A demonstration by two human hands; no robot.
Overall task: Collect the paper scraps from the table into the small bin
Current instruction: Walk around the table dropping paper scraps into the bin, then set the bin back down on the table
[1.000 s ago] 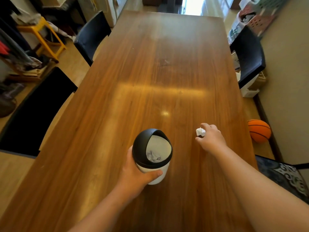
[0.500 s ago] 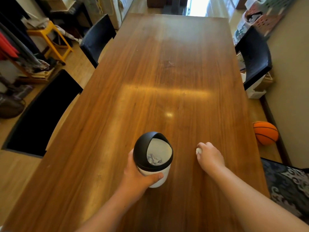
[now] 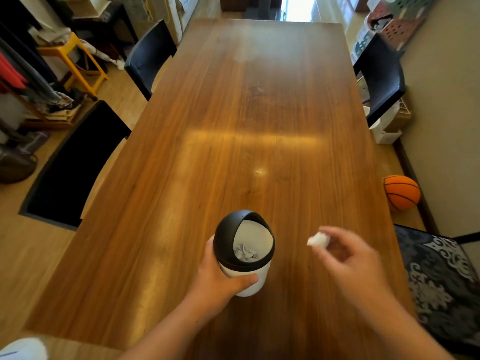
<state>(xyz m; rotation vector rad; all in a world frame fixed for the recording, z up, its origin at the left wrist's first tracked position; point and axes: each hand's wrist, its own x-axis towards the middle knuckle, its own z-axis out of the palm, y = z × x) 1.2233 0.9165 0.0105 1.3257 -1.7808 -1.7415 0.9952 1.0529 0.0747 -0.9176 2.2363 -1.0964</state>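
Wooden table (image 3: 233, 126) bare beyond bin (image 3: 244, 252), basketball (image 3: 402, 192) aside.

Left hand (image 3: 220, 279) gripping small bin (image 3: 244, 253), right hand (image 3: 348, 258) pinching paper scrap (image 3: 318, 240)

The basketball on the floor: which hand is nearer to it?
Right. The right hand, pinching a paper scrap, is closer to the basketball; the left hand grips the small bin farther away.

Both forearms are bare to each hand, with no sleeves, rings or watch showing.
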